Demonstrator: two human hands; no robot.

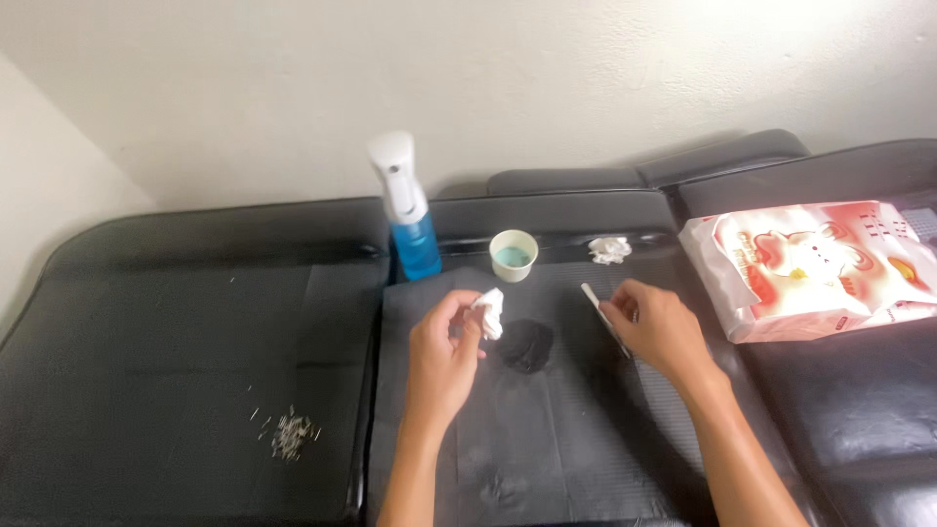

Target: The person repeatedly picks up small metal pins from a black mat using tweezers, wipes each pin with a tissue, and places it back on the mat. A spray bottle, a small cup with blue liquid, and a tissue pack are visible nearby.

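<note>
Tissue wad (489, 312), white and crumpled, sits pinched between thumb and fingers of the left hand (444, 356), closed on it, just above a dark round wet-looking patch (525, 344) on the black tabletop (176, 342). Right hand (659, 327) is curled shut around a thin white-tipped stick (597, 303) that points to 11 o'clock.

Risks, as judged: the stick tip lies near the left fingers, so a quick sweep could jab them; the wad could drop into the dark patch.

Surroundings: paper cup (513, 255) of pale blue liquid at 12 o'clock of the patch, blue spray bottle (410, 210) at 11, both within elbow reach and liable to tip. Second tissue (610, 250) at 1 o'clock; pink-and-white packet (815, 265) at 3; small scattered slivers (288, 432) at 8.
</note>
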